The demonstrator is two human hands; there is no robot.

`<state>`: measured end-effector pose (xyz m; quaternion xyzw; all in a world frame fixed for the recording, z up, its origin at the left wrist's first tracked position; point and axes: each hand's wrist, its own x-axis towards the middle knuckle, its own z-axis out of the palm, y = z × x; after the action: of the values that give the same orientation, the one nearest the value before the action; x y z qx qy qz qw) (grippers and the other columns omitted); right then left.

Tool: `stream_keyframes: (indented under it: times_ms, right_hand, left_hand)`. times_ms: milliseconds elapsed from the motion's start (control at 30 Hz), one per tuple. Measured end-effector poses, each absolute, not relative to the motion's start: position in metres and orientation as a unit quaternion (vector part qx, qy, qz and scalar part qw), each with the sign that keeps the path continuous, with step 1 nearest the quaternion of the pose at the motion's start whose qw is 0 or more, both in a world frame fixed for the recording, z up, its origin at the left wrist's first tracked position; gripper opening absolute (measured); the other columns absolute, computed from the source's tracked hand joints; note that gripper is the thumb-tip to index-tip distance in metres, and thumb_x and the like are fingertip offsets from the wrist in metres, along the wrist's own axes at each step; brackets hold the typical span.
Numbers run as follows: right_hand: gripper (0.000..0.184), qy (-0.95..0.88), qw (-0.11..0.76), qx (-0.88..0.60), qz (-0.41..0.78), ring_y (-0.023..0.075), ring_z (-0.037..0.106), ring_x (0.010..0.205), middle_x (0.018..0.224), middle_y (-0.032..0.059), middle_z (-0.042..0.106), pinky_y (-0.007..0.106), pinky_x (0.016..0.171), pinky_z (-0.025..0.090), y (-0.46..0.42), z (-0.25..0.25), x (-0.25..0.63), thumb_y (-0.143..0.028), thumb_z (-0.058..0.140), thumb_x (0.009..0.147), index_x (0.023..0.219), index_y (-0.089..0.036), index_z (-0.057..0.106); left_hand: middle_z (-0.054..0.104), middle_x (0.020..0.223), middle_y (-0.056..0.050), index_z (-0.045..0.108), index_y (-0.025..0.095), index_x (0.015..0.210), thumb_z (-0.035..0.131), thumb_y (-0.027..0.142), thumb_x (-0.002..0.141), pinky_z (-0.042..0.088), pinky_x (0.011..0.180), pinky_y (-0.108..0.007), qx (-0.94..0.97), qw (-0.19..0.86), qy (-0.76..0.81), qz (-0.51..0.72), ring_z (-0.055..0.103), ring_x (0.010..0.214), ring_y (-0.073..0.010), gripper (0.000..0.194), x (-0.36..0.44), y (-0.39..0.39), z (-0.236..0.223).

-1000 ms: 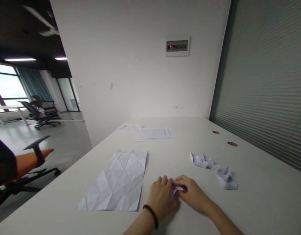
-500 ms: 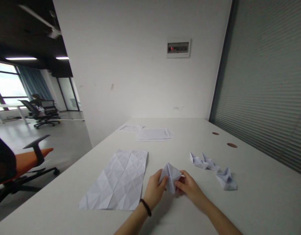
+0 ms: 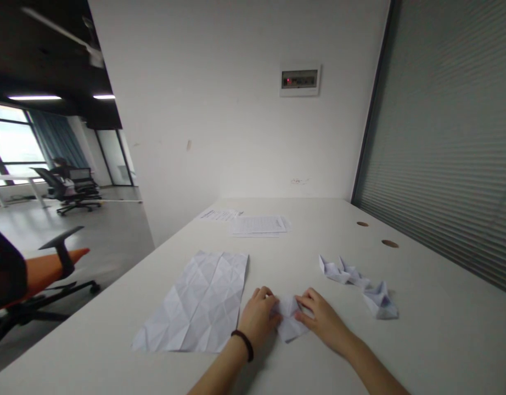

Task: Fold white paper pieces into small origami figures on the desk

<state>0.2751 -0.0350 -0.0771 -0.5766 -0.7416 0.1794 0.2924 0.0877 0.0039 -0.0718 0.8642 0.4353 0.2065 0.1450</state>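
Observation:
Between my two hands is a small piece of folded white paper (image 3: pixel 290 325), low over the table or resting on it. My left hand (image 3: pixel 259 315), with a dark band at the wrist, pinches its left side. The thumb and fingers of my right hand (image 3: pixel 319 312) grip the right edge. To the left lies a large white sheet (image 3: pixel 199 307) covered in a grid of creases. Right of my hands, several folded paper pieces (image 3: pixel 378 302) with pointed corners sit in a slanting row.
Printed sheets (image 3: pixel 259 225) lie toward the far end of the white table (image 3: pixel 319 219), near the wall. Two round cable holes (image 3: pixel 390 243) are cut along the right side by a blind-covered glass panel (image 3: pixel 442 153). An orange office chair (image 3: pixel 47 274) stands at the left.
The folded paper was hidden under my hands, then held up with its point upward. Now it is lowered and flatter, a corner toward me. The other papers have stayed put.

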Motion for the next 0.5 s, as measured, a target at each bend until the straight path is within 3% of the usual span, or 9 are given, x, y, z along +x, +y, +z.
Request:
stream_keyframes:
  times_ms: [100,200,333,433,500]
  right_hand:
    - [0.03,-0.74,0.307,-0.571,0.179,0.0155,0.05,0.086,0.092,0.002,0.051,0.025,0.079,0.038,-0.037,-0.072,0.275,-0.024,0.059,0.07,0.1,-0.021,0.058]
    - [0.011,-0.748,0.301,-0.568,0.165,0.014,0.05,0.075,0.08,-0.0001,0.053,0.024,0.069,0.039,-0.039,-0.066,0.271,-0.015,0.055,0.069,0.078,-0.02,0.06]
    - [0.021,-0.76,0.299,-0.557,0.152,0.0134,0.049,0.071,0.072,-0.0014,0.055,0.022,0.063,0.037,-0.042,-0.062,0.266,-0.003,0.044,0.064,0.07,-0.02,0.056]
    - [0.026,-0.762,0.302,-0.545,0.176,0.0133,0.051,0.074,0.075,-0.0003,0.055,0.022,0.065,0.038,-0.045,-0.06,0.266,0.0,0.042,0.059,0.069,-0.019,0.057]
    - [0.027,-0.765,0.303,-0.53,0.204,0.0134,0.051,0.078,0.081,0.0011,0.056,0.022,0.069,0.039,-0.048,-0.059,0.269,0.0,0.043,0.058,0.07,-0.019,0.06]
  left_hand:
    - [0.053,0.096,-0.004,0.06,0.018,0.087,0.057,0.011,0.067,0.037,0.08,-0.027,0.861,0.148,0.433,0.22,0.046,0.09,-0.018,0.022,0.09,0.004,-0.07]
    - [0.054,0.091,-0.003,0.059,0.017,0.082,0.053,0.006,0.066,0.038,0.076,-0.023,0.87,0.149,0.412,0.224,0.047,0.087,-0.0157,0.02,0.092,0.002,-0.065]
    - [0.057,0.083,-0.001,0.06,0.019,0.079,0.047,0.005,0.07,0.038,0.073,-0.022,0.897,0.137,0.377,0.186,0.05,0.082,-0.0143,0.021,0.093,-0.004,-0.057]
    - [0.058,0.081,-0.002,0.062,0.02,0.077,0.056,0.021,0.072,0.039,0.07,-0.024,0.91,0.121,0.369,0.145,0.052,0.077,-0.016,0.008,0.09,-0.01,-0.052]
    - [0.059,0.084,-0.003,0.063,0.02,0.079,0.061,0.039,0.068,0.04,0.07,-0.026,0.914,0.108,0.37,0.128,0.054,0.077,-0.0185,0.022,0.089,-0.017,-0.049]
